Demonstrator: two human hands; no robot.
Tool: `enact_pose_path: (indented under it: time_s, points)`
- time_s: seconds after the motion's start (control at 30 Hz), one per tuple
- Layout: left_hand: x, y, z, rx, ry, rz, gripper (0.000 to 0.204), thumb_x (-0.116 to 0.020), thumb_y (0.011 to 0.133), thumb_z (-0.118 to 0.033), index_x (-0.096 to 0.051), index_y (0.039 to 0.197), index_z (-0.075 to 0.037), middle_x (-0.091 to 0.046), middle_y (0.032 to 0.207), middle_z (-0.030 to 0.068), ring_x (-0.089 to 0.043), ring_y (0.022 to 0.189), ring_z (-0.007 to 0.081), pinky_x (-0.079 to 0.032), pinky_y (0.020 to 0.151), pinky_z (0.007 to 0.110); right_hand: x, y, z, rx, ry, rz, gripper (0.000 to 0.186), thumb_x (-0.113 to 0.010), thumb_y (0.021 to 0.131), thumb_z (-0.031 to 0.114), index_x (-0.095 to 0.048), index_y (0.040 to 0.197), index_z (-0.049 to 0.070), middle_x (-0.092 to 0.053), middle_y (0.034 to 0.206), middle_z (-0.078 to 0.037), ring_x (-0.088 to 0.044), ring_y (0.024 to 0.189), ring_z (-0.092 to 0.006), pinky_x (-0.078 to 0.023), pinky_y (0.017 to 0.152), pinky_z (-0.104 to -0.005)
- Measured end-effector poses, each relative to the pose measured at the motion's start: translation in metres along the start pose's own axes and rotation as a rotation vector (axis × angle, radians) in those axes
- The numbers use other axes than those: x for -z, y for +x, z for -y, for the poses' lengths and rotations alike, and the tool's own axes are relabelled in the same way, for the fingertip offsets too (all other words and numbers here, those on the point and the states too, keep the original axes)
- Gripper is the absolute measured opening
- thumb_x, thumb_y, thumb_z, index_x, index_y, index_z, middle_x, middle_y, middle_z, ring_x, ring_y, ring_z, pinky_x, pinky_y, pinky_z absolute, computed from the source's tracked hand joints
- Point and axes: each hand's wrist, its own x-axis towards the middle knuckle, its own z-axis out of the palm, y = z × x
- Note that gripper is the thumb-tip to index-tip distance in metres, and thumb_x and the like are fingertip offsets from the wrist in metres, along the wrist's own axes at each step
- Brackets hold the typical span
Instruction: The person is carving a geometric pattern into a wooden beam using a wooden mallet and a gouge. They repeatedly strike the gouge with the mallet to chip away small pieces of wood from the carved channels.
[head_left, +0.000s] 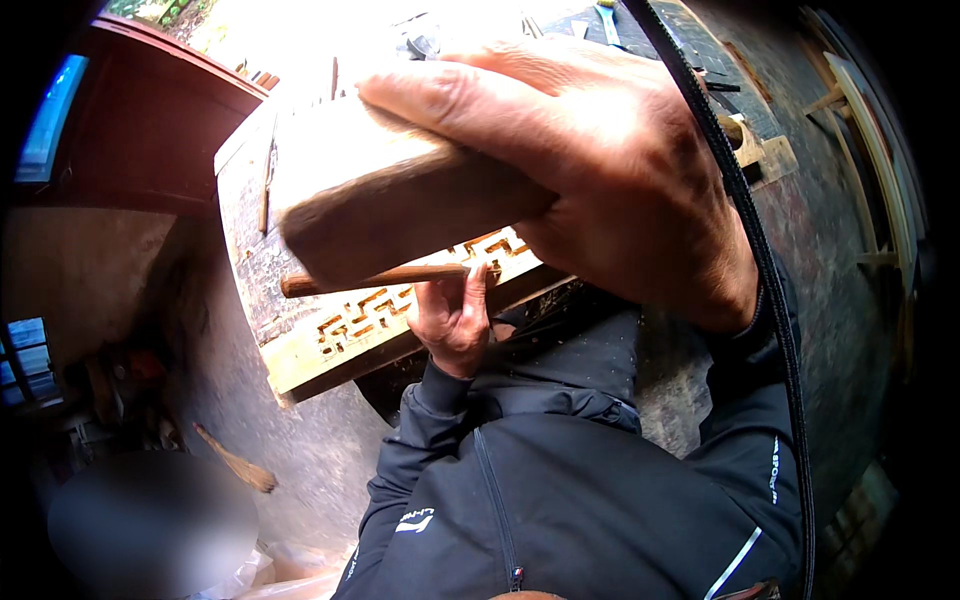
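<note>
My right hand is raised close to the camera, its fingers wrapped round a thick block of wood used like a mallet. Below it, my left hand grips a carving chisel by its long round wooden handle, which points left. The chisel's blade cannot be made out. Under the left hand lies a pale board with a geometric pattern of cut grooves, along the near edge of the bench. The block and my right hand hide part of the board and bench; a gap shows between block and chisel handle.
The worn workbench is glaringly bright at its far side. A blue-handled brush and other tools lie there. A black strap crosses the view at right. A broom head rests on the floor; timber frames lean at far right.
</note>
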Motion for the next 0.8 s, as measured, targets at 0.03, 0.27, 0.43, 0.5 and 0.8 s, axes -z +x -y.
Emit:
enact_pose_path:
  time_s: [0.03,0.27,0.43,0.5,0.8]
  points:
    - [-0.003,0.002,-0.004,-0.002,-0.033,-0.038,0.029,-0.076,0.101,0.008,-0.061,0.126,0.006,-0.080,0.103,0.0138,-0.078,0.090,0.0159,-0.065,0.082,0.031,-0.001,0.002,0.002,0.008,-0.020,-0.008,0.069,-0.088,0.068,0.001,-0.074,0.135,0.007,-0.079,0.114,-0.017,-0.079,0.104,-0.0374,-0.064,0.088,-0.0417]
    - [0.006,-0.002,0.003,0.006,0.018,0.031,0.034,-0.071,0.106,0.005,-0.055,0.135,0.005,-0.078,0.118,0.0163,-0.076,0.106,0.0183,-0.059,0.097,0.032,0.000,0.018,0.000,0.112,-0.231,-0.063,0.048,-0.085,0.079,0.017,-0.080,0.127,0.012,-0.081,0.106,-0.013,-0.081,0.093,-0.0326,-0.065,0.079,-0.0390]
    - [0.008,-0.003,0.001,0.063,0.003,0.069,0.035,-0.068,0.108,0.004,-0.052,0.138,0.005,-0.075,0.129,0.0185,-0.074,0.115,0.0202,-0.055,0.105,0.033,-0.002,0.020,0.001,0.118,-0.222,-0.079,0.044,-0.083,0.080,0.019,-0.081,0.123,0.014,-0.081,0.105,-0.011,-0.080,0.091,-0.0304,-0.065,0.076,-0.0383]
    - [0.007,-0.002,0.000,0.065,0.004,0.063,0.035,-0.067,0.108,0.005,-0.051,0.140,0.004,-0.076,0.128,0.0185,-0.074,0.114,0.0204,-0.056,0.105,0.033,-0.003,0.020,0.001,0.117,-0.211,-0.083,0.042,-0.082,0.080,0.020,-0.081,0.122,0.015,-0.081,0.104,-0.010,-0.080,0.091,-0.0294,-0.065,0.075,-0.0381]
    - [0.011,0.003,0.009,-0.354,0.368,0.055,0.045,-0.083,0.094,-0.003,-0.064,0.134,0.003,-0.079,0.101,0.0149,-0.076,0.083,0.0225,-0.060,0.080,0.034,-0.013,0.018,0.019,0.028,-0.174,-0.051,0.037,-0.078,0.078,0.026,-0.081,0.115,0.021,-0.078,0.101,-0.004,-0.077,0.085,-0.0238,-0.063,0.069,-0.0362]
